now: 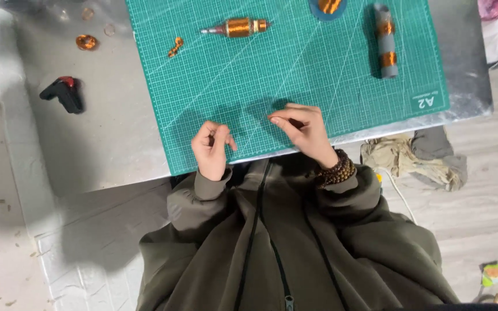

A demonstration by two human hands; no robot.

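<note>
Head view: both hands (pixel 211 148) (pixel 304 129) over green mat (pixel 318 86).

- A grey tabletop (pixel 116 132) carries a green cutting mat (pixel 295 80) with a white grid.
- On the mat lie a copper-wound rotor (pixel 237 27), a small copper wire scrap (pixel 174 46) and a grey cylinder with two copper bands (pixel 385 41).
- On bare tabletop left of the mat lie a black and red tool (pixel 63 92) and a copper coil (pixel 86 41).
</note>
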